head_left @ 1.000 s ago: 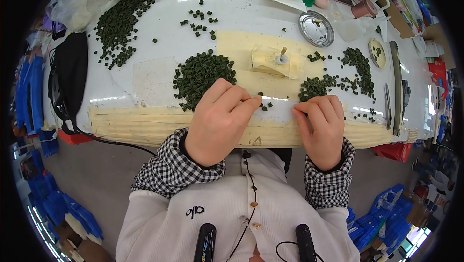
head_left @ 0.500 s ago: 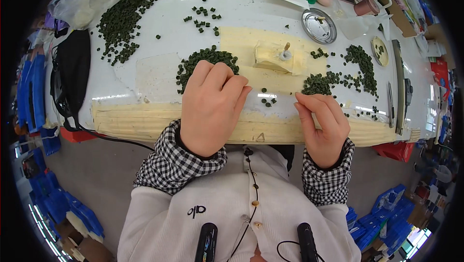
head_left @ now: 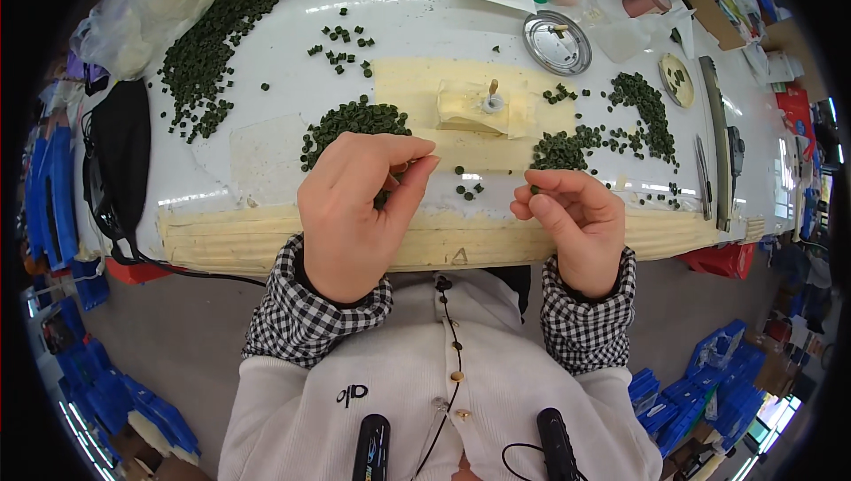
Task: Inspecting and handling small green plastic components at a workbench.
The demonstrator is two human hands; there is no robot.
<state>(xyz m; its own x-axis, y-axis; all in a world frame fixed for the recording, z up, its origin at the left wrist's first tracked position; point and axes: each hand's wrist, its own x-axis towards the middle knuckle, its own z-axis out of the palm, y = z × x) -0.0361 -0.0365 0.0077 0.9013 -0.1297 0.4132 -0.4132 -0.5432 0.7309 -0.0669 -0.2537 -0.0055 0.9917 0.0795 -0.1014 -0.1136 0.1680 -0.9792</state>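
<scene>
My left hand (head_left: 355, 211) is closed, thumb and forefinger pinched together just in front of a heap of small dark green pieces (head_left: 359, 116). Whatever the fingertips hold, if anything, is too small to make out. My right hand (head_left: 581, 219) pinches one small dark green piece (head_left: 534, 189) between thumb and fingers, near a second, smaller cluster of green pieces (head_left: 560, 153). Between and beyond the hands, a tape-covered block (head_left: 461, 109) with a short upright peg (head_left: 493, 89) sits on yellowish tape. A few loose pieces (head_left: 470, 192) lie between the hands.
A long heap of green pieces (head_left: 199, 60) spreads at the far left, beside a black mask-like cloth (head_left: 120, 148). At the far right are a round metal lid (head_left: 557, 42), a small dish (head_left: 676, 80), tweezers (head_left: 703, 178) and a pink cup (head_left: 647, 0). Tape covers the front edge (head_left: 496, 246).
The whole view has shifted slightly. My left hand has turned, its thumb and forefinger showing more from the side. My right fingers have curled, and a green piece now shows in them.
</scene>
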